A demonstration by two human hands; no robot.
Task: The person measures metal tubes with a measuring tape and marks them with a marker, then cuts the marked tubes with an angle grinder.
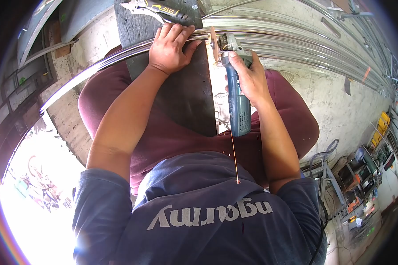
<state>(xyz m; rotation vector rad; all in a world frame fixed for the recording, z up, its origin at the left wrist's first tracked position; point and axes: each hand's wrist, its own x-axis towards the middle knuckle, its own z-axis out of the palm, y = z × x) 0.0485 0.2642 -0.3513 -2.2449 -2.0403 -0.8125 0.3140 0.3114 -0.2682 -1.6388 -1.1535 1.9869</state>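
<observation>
My right hand (248, 79) is wrapped around the body of a blue-green angle grinder (239, 108), with the thumb on top near its head. The thin cutting disc (213, 43) stands edge-on at the shiny metal tubes (132, 49), and sparks fly from there back toward my shirt. With fingers bent over the tubes, my left hand (170, 48) holds them down on a dark wooden board (181, 95), left of the disc. Locking pliers (163, 11) with a black and yellow grip lie on the board just beyond my left fingers.
Several long metal tubes (296, 42) run across the floor to the right. A metal rack with tools (353, 172) stands at the lower right, near a yellow object (380, 128). Metal sheets (82, 20) lean at the upper left. A black cord (320, 234) hangs by my right sleeve.
</observation>
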